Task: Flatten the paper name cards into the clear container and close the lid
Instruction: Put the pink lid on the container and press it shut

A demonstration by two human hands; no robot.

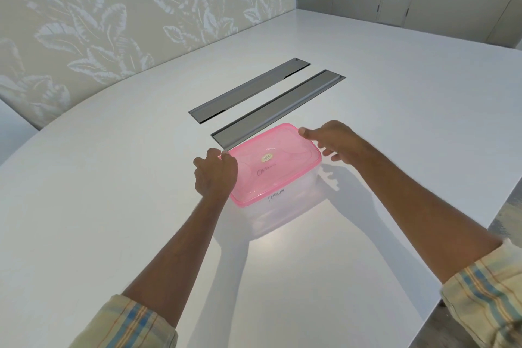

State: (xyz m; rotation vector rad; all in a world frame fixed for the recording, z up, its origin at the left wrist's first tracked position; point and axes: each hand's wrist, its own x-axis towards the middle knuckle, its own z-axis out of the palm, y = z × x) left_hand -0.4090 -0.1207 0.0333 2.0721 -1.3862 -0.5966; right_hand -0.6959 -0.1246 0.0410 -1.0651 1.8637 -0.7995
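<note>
Container (285, 215) sat on table (113, 206), 12 o'clock from the person. Lid (271, 167) on it, long axis 8-to-2 o'clock. Cards (275, 197) inside, lettering showing through. Left hand (216, 178) curled on lid's 9 o'clock corner. Right hand (336, 144) blurred at 2 o'clock edge, fingers loose, contact unclear. Both equally near; rim probably needs pressing down.

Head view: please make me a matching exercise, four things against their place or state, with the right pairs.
1 pink lid
2 left hand
3 right hand
4 grey panels

a set into the table
b grips the lid's left edge
c sits on the clear container
d fingers straight at the lid's right edge

Pairs: 1-c, 2-b, 3-d, 4-a
</note>
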